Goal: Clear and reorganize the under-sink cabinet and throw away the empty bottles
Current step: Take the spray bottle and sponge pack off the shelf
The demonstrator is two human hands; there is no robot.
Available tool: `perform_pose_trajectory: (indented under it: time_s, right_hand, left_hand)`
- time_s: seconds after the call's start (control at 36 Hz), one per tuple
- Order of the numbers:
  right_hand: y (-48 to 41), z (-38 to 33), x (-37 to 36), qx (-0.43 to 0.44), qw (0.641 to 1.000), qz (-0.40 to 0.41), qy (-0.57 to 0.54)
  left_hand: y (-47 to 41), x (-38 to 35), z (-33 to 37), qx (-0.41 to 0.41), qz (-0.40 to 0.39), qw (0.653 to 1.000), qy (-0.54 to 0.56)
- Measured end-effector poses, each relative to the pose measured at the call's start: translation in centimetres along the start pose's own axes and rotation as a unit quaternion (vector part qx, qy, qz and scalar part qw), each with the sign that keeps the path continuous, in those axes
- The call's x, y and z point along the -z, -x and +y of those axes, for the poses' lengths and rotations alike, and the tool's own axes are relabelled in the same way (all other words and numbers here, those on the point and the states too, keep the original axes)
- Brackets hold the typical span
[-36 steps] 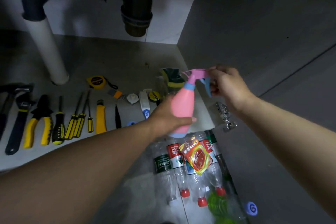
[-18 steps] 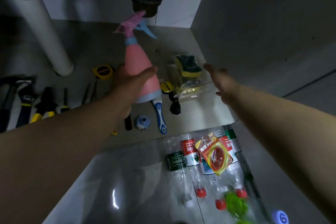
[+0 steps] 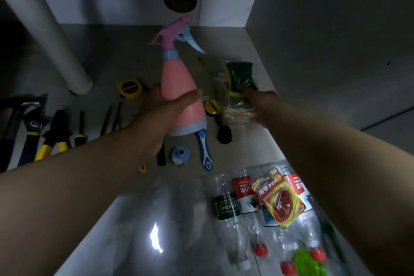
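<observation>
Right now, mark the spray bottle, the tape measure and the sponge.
spray bottle (image 3: 177, 82): head view, pink body.
tape measure (image 3: 130, 88): head view, dark face.
sponge (image 3: 239, 74): head view, green top.

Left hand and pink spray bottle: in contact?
Touching. The head view shows the left hand with thumb and fingers curled round the lower body of the pink spray bottle.

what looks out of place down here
A red and yellow packet lies askew across the empty bottles on the floor, the only non-bottle in that pile. A small blue round part sits loose on the cabinet floor, near the spray bottle the left hand holds.
</observation>
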State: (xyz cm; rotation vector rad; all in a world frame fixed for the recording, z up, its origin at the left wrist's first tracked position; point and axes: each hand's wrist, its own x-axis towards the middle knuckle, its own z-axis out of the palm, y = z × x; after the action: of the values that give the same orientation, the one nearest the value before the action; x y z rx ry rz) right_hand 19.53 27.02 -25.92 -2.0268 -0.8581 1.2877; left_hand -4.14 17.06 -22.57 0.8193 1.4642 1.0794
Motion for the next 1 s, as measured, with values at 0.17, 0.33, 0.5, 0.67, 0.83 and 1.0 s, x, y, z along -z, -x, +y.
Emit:
perform_pose_trajectory:
  time_s: [0.17, 0.33, 0.5, 0.67, 0.83, 1.0]
  right_hand:
    - [0.6, 0.2, 0.1, -0.034, 0.997, -0.002, -0.067]
    - [2.1, 0.4, 1.2, -0.030, 0.989, -0.022, -0.142]
    - [4.8, 0.0, 4.9, 0.008, 0.982, -0.040, -0.184]
    - [10.2, 0.3, 10.1, 0.066, 0.977, -0.012, -0.202]
    - [18.0, 2.1, 15.7, 0.094, 0.971, -0.015, -0.217]
    - [27.0, 7.2, 21.2, 0.109, 0.967, -0.032, -0.226]
  left_hand:
    - [0.8, -0.6, -0.4, -0.001, -0.010, 1.000, -0.013]
    - [1.3, -0.6, -0.7, -0.018, -0.025, 0.999, -0.038]
    - [2.4, -1.0, -0.4, -0.027, -0.040, 0.997, -0.062]
    - [5.9, -2.8, 0.7, -0.077, -0.093, 0.985, -0.119]
    - [11.3, -5.5, 0.5, -0.137, -0.195, 0.950, -0.204]
    - [16.6, -8.5, -1.0, -0.106, -0.350, 0.904, -0.222]
